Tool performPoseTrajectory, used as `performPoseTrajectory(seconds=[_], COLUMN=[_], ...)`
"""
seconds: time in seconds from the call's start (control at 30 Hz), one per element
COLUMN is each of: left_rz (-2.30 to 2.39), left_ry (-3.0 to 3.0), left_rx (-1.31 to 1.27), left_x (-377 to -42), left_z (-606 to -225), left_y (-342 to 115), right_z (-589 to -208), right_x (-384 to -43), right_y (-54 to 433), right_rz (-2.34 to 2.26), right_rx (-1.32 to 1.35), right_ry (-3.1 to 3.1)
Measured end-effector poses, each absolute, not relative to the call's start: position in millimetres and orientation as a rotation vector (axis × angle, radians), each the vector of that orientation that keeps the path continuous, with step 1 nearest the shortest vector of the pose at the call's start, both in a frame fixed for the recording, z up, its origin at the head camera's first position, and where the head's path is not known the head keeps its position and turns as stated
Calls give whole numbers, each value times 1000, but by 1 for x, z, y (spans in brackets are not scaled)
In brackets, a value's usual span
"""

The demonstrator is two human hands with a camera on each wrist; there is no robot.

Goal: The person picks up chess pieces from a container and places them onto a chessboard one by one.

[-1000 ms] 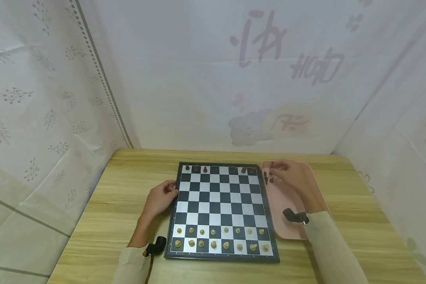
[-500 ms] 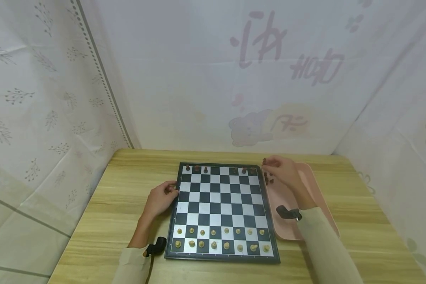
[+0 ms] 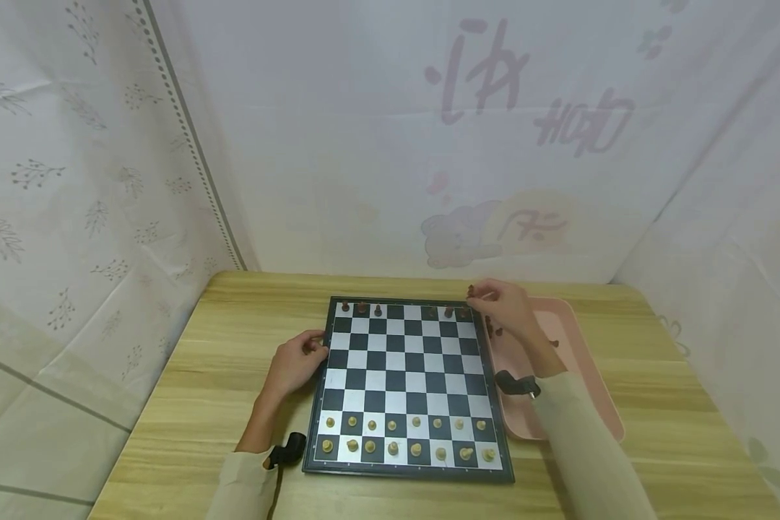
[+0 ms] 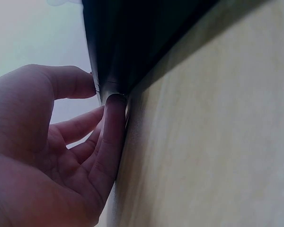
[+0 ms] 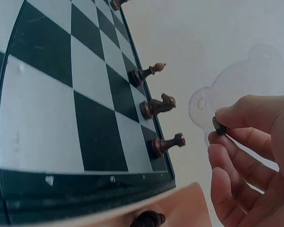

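Between thumb and fingertips, my right hand [image 3: 508, 307] pinches a dark brown chess piece [image 3: 471, 291] above the far right corner of the chessboard [image 3: 393, 361]. Only its round base end [image 5: 219, 126] shows in the right wrist view; fingers cover the rest. Near that corner stand a dark rook [image 5: 168, 143], a knight [image 5: 156, 107] and a bishop [image 5: 146, 74]. Three more dark pieces [image 3: 362, 308] stand at the left of the far row. My left hand [image 3: 297, 361] holds the board's left edge, thumb and a finger against its side [image 4: 116, 47].
A pink tray [image 3: 581, 339] lies right of the board, partly under my right forearm. Loose dark pieces [image 3: 498, 332] lie inside it, one [image 3: 555, 343] apart from the others. Several cream pieces [image 3: 393, 448] fill the two near rows. Behind the wooden table [image 3: 247, 303] hangs a printed curtain.
My right hand has lifted the dark piece from the tray and moved left to the board's far right corner. My left hand stays on the board's edge.
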State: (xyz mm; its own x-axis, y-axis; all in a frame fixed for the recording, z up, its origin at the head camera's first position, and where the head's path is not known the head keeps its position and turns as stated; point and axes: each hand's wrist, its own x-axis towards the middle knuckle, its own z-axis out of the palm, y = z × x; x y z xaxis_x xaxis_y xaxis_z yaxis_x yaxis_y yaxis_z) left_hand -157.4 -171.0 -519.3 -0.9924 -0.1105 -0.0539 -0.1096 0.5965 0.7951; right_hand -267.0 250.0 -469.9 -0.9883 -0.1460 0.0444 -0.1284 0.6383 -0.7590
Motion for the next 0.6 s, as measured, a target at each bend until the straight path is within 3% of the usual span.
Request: performPoseTrajectory(seconds=[0.6], left_rz=[-1413], left_ry=[-2805], left_rx=[194], left_x=[-157], left_z=[-517], left_y=[-170], right_z=[-467], right_x=[-276], right_y=[224], right_rz=[-1244], right_rx=[-341], right_ry=[2847])
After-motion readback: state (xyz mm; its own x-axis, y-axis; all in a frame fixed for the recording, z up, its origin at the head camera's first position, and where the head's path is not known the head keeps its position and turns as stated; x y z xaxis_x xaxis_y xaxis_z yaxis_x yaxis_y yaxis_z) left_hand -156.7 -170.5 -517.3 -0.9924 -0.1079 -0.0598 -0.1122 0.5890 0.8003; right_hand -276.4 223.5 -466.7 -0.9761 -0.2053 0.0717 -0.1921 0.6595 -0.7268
